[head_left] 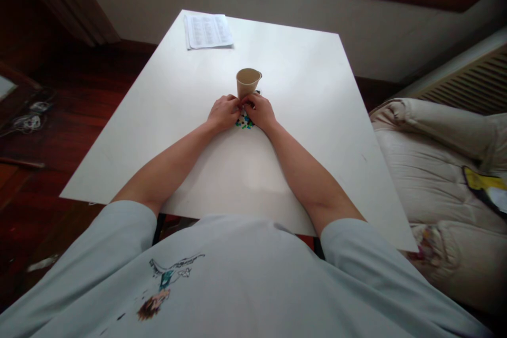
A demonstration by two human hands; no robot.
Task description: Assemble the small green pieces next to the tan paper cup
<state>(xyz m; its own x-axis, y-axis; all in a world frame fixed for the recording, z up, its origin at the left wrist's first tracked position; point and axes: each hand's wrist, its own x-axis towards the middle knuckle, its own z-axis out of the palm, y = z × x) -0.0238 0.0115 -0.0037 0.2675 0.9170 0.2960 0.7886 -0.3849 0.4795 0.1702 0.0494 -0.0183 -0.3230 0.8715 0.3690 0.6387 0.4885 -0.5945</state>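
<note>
A tan paper cup [247,84] stands upright near the middle of the white table [309,95], its wide mouth facing up. Just in front of it lies a small scatter of tiny blue, green and dark pieces [244,123], too small to name. My left hand [225,112] rests at the left of these pieces, fingers bent inward, tips close to the cup's base. From the right, my right hand [260,110] mirrors it, with thumb and fingers pinched together. Fingertips of both hands nearly meet; what they hold, if anything, is hidden. Something small and dark shows behind my right hand.
Printed sheets [209,30] lie at the table's far left corner. A beige cushioned seat [428,163] stands along the right side, with a yellow and black item [481,182] on it. Cables [29,120] lie at the left. A wall is behind the table.
</note>
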